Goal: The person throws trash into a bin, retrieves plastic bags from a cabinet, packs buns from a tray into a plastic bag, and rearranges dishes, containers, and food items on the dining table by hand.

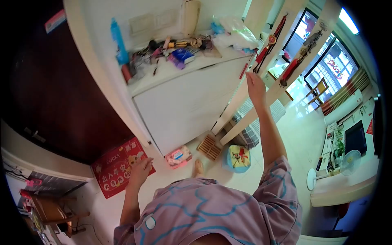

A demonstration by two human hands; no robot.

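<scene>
My right hand is raised beside the cabinet's right end, its fingers curled closed. Whether anything is in it is hidden. Just above it hangs a dark cord of a red hanging ornament, and a thin red strip is close by at the cabinet edge. My left hand hangs low on the left, fingers loosely stretched and holding nothing visible. Below it on the floor lies a red doormat with yellow and white lettering.
A white cabinet bears a blue spray bottle, a blue packet, plastic bags and clutter. Below stand a pink tissue pack, a wooden rack and a bagged bin. At right are a fan and desk.
</scene>
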